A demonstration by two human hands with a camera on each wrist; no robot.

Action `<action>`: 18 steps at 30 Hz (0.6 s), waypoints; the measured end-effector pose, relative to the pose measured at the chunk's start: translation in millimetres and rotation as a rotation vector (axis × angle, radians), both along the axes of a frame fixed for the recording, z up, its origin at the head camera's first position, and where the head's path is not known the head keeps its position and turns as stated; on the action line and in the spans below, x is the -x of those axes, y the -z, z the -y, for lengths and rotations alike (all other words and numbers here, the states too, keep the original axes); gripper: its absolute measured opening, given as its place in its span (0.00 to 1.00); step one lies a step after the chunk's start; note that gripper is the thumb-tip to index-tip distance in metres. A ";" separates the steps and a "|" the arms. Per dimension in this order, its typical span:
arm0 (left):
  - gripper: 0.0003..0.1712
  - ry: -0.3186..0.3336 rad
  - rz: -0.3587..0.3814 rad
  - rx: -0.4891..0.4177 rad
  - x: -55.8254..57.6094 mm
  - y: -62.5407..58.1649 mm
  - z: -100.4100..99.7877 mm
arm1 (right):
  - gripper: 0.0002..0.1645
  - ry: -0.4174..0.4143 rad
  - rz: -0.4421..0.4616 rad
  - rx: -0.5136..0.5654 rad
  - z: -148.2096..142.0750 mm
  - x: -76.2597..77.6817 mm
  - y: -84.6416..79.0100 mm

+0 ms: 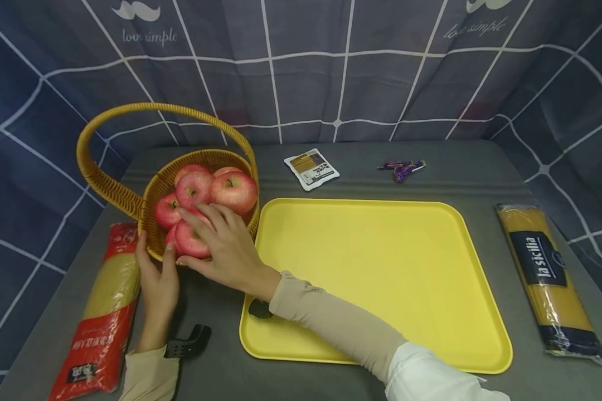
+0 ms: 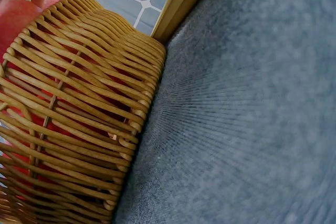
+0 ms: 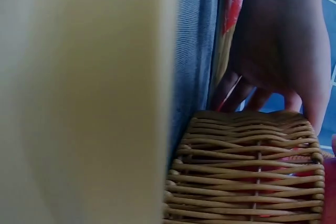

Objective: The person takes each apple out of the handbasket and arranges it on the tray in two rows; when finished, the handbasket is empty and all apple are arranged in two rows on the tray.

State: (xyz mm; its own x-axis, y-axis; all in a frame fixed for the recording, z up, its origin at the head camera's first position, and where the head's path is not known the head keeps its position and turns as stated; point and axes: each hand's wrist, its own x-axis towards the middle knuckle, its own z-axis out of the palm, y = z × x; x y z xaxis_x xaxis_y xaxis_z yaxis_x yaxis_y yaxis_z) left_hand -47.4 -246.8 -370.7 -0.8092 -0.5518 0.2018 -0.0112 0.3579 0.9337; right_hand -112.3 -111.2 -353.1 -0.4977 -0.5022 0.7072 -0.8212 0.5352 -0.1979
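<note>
A wicker basket with a tall arched handle stands at the left of the table, filled with several red apples. My left hand holds the basket's near left side; in the right wrist view that hand has its fingers behind the woven wall and its thumb at the other side. Over the front of the basket, my right hand grips an apple, fingers across its top and thumb at its near side. The left wrist view shows the basket's weave close up, with red apples behind it.
Right of the basket lies a yellow tray, under my right forearm. A red-and-yellow noodle packet lies at the left, a pasta packet at the right. Behind the tray are a small white packet and purple-wrapped sweets.
</note>
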 end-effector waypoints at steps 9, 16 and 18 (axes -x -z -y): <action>0.35 -0.015 0.021 0.024 2.2 3.4 3.2 | 0.39 -0.143 -0.041 0.077 -7.3 7.3 4.0; 0.34 -0.037 0.032 0.069 2.0 13.1 8.6 | 0.35 -0.266 -0.069 0.200 -34.5 12.0 -2.0; 0.34 -0.038 0.035 0.087 1.9 14.3 8.9 | 0.35 -0.276 -0.056 0.231 -46.4 15.2 -2.7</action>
State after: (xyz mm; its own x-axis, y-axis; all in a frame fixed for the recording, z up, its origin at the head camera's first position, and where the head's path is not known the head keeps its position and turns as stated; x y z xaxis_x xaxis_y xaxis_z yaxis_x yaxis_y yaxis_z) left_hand -49.2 -255.7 -385.0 -0.7951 -0.5643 0.2221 -0.0586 0.4360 0.8980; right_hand -127.5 -64.7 -350.4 -0.3231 -0.4361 0.8399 -0.9414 0.2386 -0.2383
